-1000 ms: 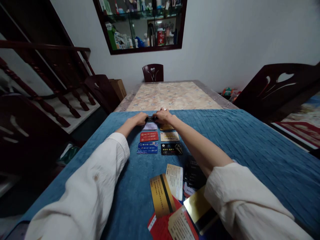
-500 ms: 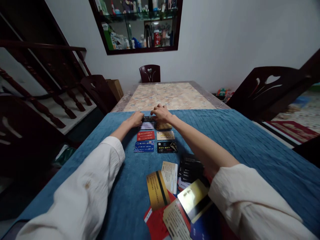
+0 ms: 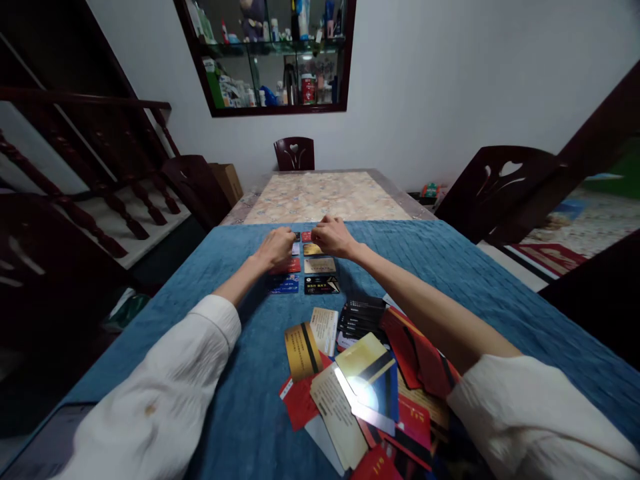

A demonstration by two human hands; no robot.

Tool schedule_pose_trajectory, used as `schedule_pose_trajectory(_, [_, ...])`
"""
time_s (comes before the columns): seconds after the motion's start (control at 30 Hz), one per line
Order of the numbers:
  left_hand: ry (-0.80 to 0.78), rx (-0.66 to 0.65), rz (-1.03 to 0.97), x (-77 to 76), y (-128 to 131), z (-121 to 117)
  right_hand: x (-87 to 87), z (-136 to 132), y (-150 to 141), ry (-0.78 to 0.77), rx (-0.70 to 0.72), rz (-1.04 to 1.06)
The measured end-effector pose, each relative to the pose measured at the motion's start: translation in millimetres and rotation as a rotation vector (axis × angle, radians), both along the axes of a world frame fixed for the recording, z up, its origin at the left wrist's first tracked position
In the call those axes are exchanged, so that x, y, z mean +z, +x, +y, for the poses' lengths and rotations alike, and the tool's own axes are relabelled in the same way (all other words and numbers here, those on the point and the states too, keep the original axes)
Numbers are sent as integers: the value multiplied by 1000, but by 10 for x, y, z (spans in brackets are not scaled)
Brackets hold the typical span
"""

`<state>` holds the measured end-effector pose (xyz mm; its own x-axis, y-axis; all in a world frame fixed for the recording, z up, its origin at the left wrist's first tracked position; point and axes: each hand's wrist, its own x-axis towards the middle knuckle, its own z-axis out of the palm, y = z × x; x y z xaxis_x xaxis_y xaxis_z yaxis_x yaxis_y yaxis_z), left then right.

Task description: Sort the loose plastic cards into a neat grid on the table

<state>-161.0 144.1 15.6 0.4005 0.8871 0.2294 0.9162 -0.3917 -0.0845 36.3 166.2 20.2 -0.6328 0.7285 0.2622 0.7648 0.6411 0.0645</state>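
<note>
Two columns of cards lie on the blue cloth [image 3: 240, 400]. In the far row, my right hand [image 3: 334, 237] has its fingers curled on the right edge of a red card [image 3: 307, 237]. Beside it, a black card [image 3: 298, 237] is mostly behind my left hand [image 3: 278, 246], whose fingers are closed; their tips are hidden. Nearer me on the right are a gold card [image 3: 313, 249], a cream card [image 3: 320, 265] and a black VIP card [image 3: 322, 285]. On the left are a partly hidden lilac card [image 3: 296, 249], a red DCEP-style card [image 3: 286, 267] and a blue card [image 3: 285, 285].
A loose pile of mixed cards [image 3: 340, 413] lies nearer me, with a fanned stack of black cards [image 3: 363, 317] at its back. A phone [image 3: 50, 440] rests at the lower left. Dark wooden chairs [image 3: 495, 190] surround the table; a glass-shelved cabinet [image 3: 280, 57] is in the wall.
A red card now shows at the far end of the right column. My left hand has moved nearer me and right, over the left column. The view has shifted, revealing more of the pile.
</note>
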Motion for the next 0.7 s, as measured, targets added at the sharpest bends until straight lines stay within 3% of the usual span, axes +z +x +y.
schedule_pose_trajectory(0.3, [-20, -89, 33, 51, 375, -514, -22, -497, 372, -23, 12, 3])
schedule_pose_trajectory(0.7, [-58, -276, -33, -87, 811, -1060, -168, -1084, 916, -75, -47, 1])
